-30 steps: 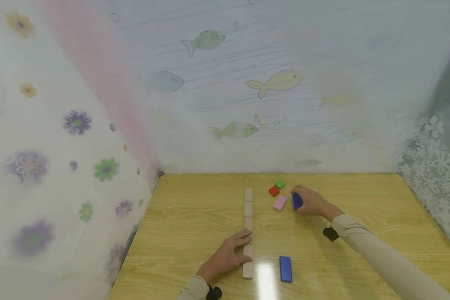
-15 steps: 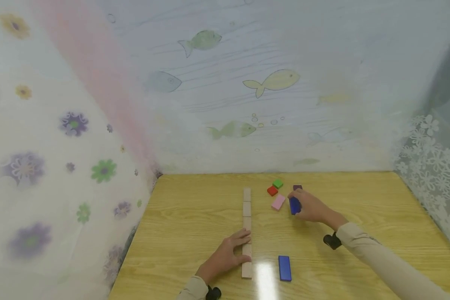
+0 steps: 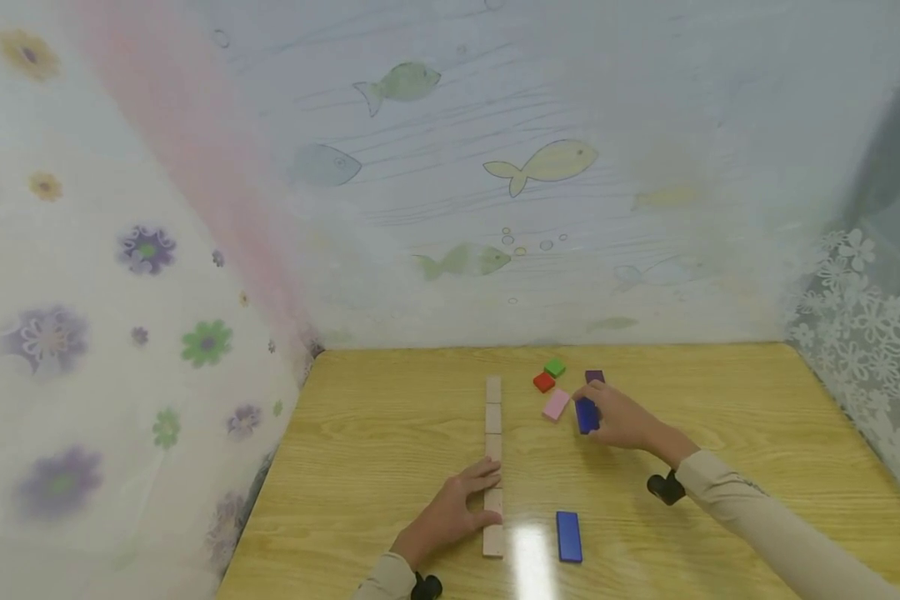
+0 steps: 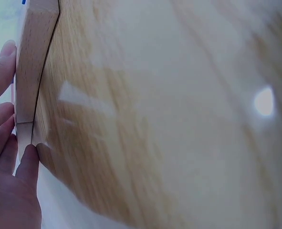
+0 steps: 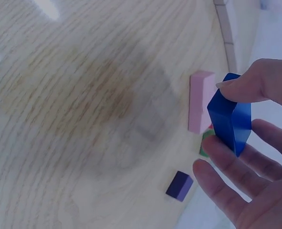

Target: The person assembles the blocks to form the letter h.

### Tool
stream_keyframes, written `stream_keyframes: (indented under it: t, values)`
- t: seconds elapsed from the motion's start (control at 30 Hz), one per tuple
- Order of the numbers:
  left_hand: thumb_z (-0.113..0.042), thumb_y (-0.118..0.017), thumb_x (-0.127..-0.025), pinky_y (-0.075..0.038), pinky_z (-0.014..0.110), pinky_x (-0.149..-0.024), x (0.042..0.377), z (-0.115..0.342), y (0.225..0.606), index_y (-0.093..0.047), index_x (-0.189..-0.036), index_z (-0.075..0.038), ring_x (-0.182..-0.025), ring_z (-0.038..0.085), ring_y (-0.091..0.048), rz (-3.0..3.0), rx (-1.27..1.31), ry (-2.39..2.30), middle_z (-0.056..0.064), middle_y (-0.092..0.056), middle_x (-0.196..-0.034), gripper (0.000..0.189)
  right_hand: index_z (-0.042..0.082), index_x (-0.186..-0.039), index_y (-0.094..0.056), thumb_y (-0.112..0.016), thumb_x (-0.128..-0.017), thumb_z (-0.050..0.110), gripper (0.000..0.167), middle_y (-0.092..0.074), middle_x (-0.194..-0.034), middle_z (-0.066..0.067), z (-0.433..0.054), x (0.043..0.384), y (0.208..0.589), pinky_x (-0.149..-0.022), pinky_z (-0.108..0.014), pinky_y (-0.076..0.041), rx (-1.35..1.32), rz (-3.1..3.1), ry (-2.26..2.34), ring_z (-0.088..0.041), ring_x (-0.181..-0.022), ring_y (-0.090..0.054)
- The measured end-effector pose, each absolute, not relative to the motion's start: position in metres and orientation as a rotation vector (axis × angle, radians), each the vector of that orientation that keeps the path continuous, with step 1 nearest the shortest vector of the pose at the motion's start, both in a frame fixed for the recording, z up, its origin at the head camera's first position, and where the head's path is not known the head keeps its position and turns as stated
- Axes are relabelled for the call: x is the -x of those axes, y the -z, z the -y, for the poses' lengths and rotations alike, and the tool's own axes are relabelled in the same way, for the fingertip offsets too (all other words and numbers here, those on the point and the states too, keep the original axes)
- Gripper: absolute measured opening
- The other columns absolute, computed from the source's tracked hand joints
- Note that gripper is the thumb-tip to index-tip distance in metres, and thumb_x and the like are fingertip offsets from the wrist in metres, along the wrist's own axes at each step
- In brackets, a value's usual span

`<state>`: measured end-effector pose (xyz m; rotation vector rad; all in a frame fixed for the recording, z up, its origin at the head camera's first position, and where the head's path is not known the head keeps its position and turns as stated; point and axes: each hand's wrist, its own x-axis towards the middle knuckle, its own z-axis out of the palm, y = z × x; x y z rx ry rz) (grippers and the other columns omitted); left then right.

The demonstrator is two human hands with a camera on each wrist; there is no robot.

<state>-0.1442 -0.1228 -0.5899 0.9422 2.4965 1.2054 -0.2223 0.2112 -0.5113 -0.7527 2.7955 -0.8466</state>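
A straight row of plain wooden blocks (image 3: 492,419) runs away from the person. My left hand (image 3: 450,508) rests on its near part, thumb and fingertips on the wood. In the left wrist view, fingers (image 4: 28,164) lie along the pale block (image 4: 36,67). My right hand (image 3: 626,417) pinches a blue block (image 5: 230,114) between thumb and fingers, over the table to the right of a pink block (image 3: 556,405). A purple block (image 3: 594,377) lies just behind that hand. Another blue block (image 3: 568,537) lies flat near the front.
Red (image 3: 544,382) and green (image 3: 555,367) blocks lie behind the pink one. The wood-grain table (image 3: 390,392) ends at a back wall sheet (image 3: 450,308) with printed fish. Flowered sheets stand at the left and right sides.
My right hand has drawn the blue block slightly toward the person, and the purple block behind it has come into sight. My left hand stays on the row.
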Motion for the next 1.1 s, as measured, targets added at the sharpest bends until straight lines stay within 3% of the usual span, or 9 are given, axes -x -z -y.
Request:
stream_keyframes:
  t: [0.43, 0.77, 1.1]
  values:
    - [-0.035, -0.069, -0.085, -0.029, 0.041, -0.11, 0.143, 0.122, 0.589, -0.05, -0.135, -0.003, -0.14, 0.02, -0.026, -2.504, -0.951, -1.219, 0.001, -0.036, -0.149, 0.063, -0.005, -0.12, -0.055, -0.072, -0.071, 0.001, 0.053, -0.044, -0.127, -0.031, -0.209, 0.211, 0.513, -0.065, -0.032, -0.051, 0.78, -2.796, 0.893, -0.024, -0.085, -0.056]
    - [-0.035, -0.07, -0.085, -0.029, 0.041, -0.11, 0.142, 0.122, 0.591, -0.051, -0.135, -0.003, -0.139, 0.021, -0.027, -2.498, -0.943, -1.23, 0.002, -0.037, -0.148, 0.062, -0.005, -0.116, -0.056, -0.074, -0.07, -0.001, 0.05, -0.051, -0.11, -0.016, -0.205, 0.204, 0.517, -0.06, -0.025, -0.047, 0.812, -2.774, 0.946, -0.019, -0.078, -0.053]
    - [-0.033, -0.07, -0.085, -0.03, 0.04, -0.11, 0.141, 0.121, 0.588, -0.051, -0.135, -0.004, -0.139, 0.021, -0.027, -2.504, -0.927, -1.224, 0.001, -0.037, -0.148, 0.062, -0.005, -0.115, -0.057, -0.073, -0.069, -0.001, 0.049, -0.051, -0.101, -0.01, -0.199, 0.196, 0.517, -0.058, -0.023, -0.045, 0.85, -2.749, 0.986, -0.021, -0.075, -0.051]
